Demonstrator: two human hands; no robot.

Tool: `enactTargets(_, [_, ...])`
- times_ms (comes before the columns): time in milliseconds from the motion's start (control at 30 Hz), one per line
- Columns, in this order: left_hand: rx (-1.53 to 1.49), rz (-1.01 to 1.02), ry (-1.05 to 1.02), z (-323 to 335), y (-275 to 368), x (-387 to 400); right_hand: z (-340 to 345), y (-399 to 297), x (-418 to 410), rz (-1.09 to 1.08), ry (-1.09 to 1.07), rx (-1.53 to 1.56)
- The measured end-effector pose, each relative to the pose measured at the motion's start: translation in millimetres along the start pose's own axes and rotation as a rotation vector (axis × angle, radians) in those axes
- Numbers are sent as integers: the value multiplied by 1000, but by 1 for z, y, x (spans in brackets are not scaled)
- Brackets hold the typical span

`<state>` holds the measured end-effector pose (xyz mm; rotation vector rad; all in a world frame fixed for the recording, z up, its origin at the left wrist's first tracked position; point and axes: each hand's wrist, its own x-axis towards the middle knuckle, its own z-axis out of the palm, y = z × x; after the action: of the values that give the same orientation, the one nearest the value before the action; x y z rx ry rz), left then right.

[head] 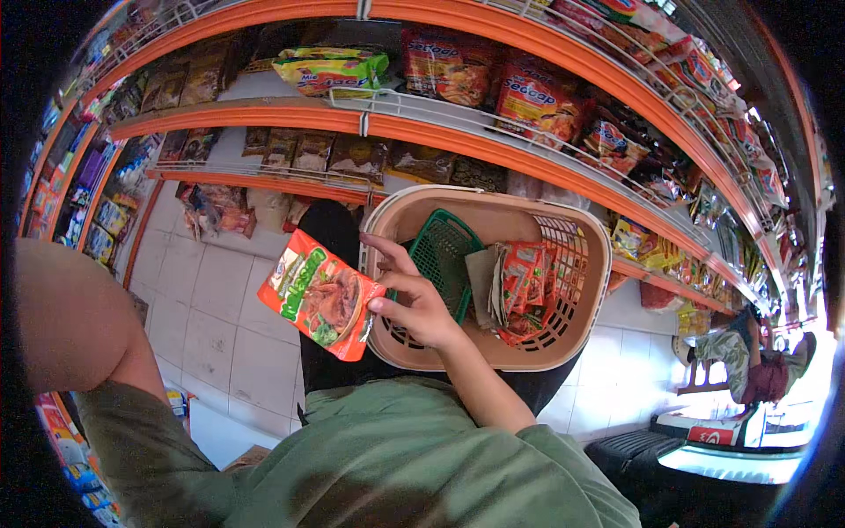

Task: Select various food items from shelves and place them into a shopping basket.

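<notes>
My right hand (pixel 419 300) pinches the edge of a red seasoning packet (pixel 323 297) between thumb and fingers, above my lap and the left rim of a beige plastic basket. The packet shows a picture of food and green lettering. The basket (pixel 488 362) rests across my dark-clad legs. In it lie a small green plastic basket (pixel 441 257), tilted, and several red packets (pixel 528 280) beside a greyish cardboard piece (pixel 485 284). My left hand is out of view; only the bent left arm shows, large at the left edge.
Orange-edged shelves (pixel 449 142) with wire rails curve around the front, holding noodle packs (pixel 541 99) and bagged dry goods (pixel 310 152). Pale floor tiles (pixel 211 310) lie below. At the far right are a person (pixel 746 363) near a bench and a black-sided, glass-topped case (pixel 726 462).
</notes>
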<state>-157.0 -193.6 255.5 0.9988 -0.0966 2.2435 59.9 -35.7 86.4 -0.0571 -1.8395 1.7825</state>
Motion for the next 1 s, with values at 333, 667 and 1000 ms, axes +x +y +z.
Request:
enactTargets(333, [207, -50, -14, 4, -33, 14, -2, 2, -1, -3, 6, -12])
enactTargets(667, [458, -97, -126, 10, -38, 44, -1, 3, -2, -44, 0, -2])
enactTargets(1000, [560, -138, -188, 3, -86, 46, -6, 3, -4, -100, -9, -89])
